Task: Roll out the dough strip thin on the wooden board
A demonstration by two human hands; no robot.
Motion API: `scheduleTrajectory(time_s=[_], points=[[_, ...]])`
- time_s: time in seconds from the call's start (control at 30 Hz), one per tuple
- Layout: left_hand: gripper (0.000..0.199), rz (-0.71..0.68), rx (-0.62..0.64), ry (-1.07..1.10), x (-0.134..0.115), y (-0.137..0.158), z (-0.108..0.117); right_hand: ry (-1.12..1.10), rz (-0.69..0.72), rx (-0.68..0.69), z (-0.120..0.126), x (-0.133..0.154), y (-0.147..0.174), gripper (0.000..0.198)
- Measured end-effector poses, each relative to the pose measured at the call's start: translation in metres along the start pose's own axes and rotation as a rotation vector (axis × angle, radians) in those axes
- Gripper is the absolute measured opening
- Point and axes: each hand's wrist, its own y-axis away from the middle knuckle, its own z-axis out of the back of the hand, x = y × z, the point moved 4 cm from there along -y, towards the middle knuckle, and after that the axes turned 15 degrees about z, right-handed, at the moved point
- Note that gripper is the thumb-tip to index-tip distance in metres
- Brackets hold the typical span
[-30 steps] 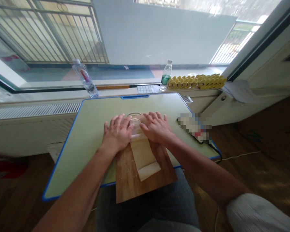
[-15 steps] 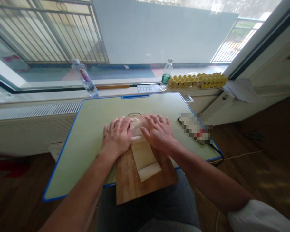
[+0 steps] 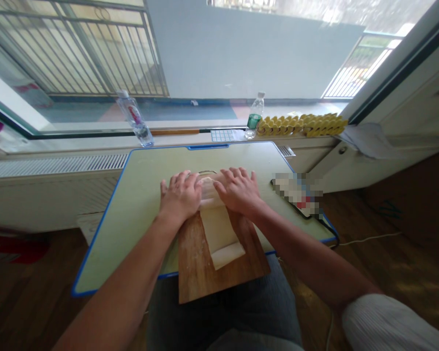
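Observation:
A long pale strip of dough (image 3: 223, 231) lies on a wooden cutting board (image 3: 195, 273), its near end showing a lighter band. My left hand (image 3: 181, 195) is palm down at the left of the strip's far part, fingers spread. On the other side my right hand (image 3: 239, 190) lies palm down too, fingers apart and thumb pointing inward. Between the thumbs a pale, rounded band (image 3: 209, 200) crosses the strip; I cannot tell whether it is a rolling pin or rolled dough. Both palms hide its ends.
The board overhangs the near edge of a light green table (image 3: 139, 195) with a blue rim. A phone-like device (image 3: 296, 195), partly blurred, lies on the right with a cable. Two plastic bottles, a left one (image 3: 137, 122) and a right one (image 3: 255, 117), stand by yellow egg trays (image 3: 303, 125).
Both hands have shifted slightly forward along the strip, the rounded band between them moving too. The camera view has shifted a little.

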Motion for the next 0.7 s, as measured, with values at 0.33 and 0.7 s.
scheduleTrajectory(time_s=[0.33, 0.7], points=[[0.054, -0.013, -0.134, 0.030, 0.003, 0.050, 0.000, 0.047, 0.054, 0.007, 0.000, 0.011, 0.032, 0.055], [0.056, 0.071, 0.053, -0.021, 0.005, -0.025, -0.007, -0.049, -0.019, 0.079, -0.008, -0.008, -0.038, 0.061]])
